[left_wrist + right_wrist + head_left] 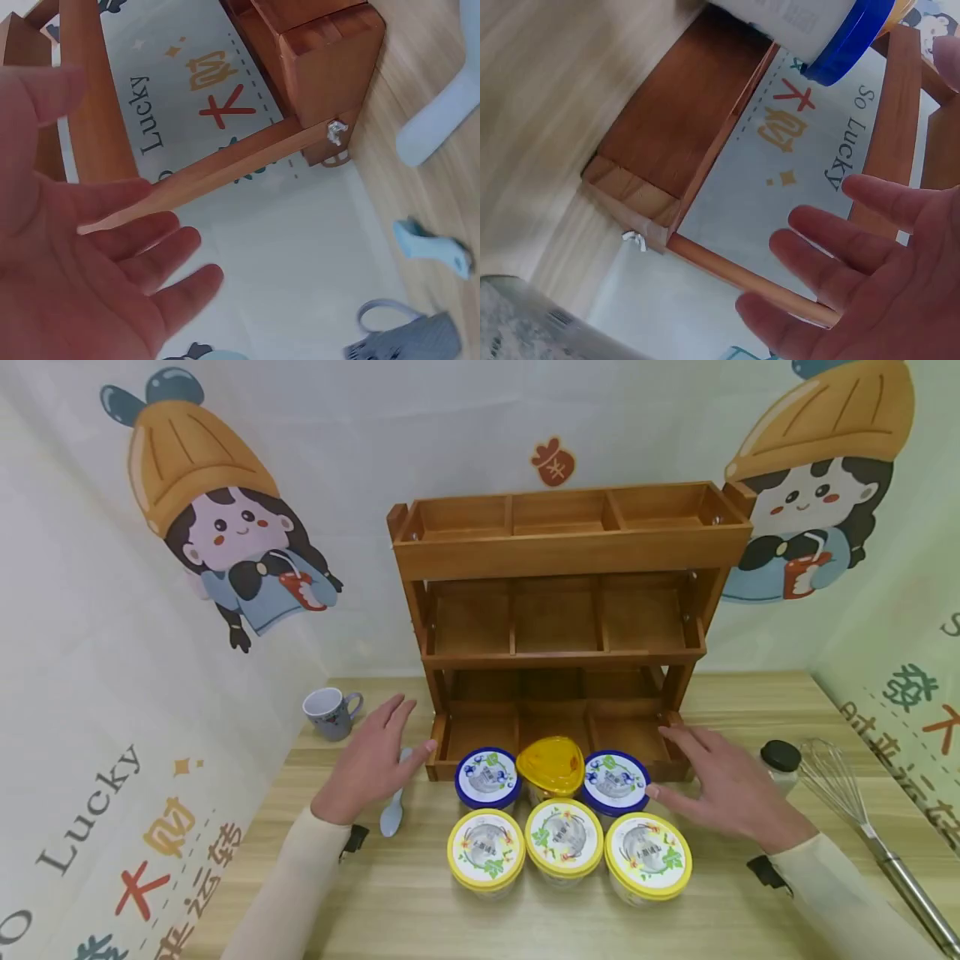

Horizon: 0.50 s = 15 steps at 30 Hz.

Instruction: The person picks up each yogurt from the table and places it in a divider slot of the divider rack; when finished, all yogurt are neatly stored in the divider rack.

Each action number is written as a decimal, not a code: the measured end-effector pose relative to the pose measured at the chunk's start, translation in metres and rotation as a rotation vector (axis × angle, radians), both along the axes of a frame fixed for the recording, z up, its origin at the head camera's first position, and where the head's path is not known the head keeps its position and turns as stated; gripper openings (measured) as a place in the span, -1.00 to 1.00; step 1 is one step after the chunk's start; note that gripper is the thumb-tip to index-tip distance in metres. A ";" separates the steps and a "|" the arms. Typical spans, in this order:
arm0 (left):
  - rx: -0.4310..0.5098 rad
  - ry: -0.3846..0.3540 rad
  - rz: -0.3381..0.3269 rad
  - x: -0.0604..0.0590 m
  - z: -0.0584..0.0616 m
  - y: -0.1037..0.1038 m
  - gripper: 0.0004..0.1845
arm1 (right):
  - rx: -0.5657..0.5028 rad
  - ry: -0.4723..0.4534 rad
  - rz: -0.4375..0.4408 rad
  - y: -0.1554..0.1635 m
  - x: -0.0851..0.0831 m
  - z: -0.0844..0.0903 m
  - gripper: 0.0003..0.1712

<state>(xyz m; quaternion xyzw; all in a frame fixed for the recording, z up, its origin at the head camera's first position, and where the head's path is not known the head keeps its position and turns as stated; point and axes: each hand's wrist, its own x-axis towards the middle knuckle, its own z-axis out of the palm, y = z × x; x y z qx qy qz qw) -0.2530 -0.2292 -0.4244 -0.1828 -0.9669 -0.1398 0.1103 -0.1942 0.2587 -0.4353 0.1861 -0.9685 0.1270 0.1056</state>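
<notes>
Hands flat and spread, left hand [372, 763] and right hand [726, 791] hold nothing; six lidded tubs [563, 837] wait before the wooden rack [570, 547], no compartment filled yet.

Head view high, facing down at the wooden rack [558, 627]; both wrist views close beneath, sharing its lower corners

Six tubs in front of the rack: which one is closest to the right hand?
The blue-lidded tub at the right end of the back row; the right hand has its thumb tip beside that lid. The other blue-lidded tub sits at the left end.
</notes>
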 end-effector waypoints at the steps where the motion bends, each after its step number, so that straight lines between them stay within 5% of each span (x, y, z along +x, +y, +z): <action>1: 0.025 0.000 -0.001 -0.002 -0.001 0.000 -0.16 | -0.013 -0.009 0.002 0.000 0.001 -0.001 0.04; 15: 0.405 0.039 -0.081 -0.038 0.009 0.000 -0.48 | -0.248 -0.085 0.120 0.001 0.015 -0.016 -0.35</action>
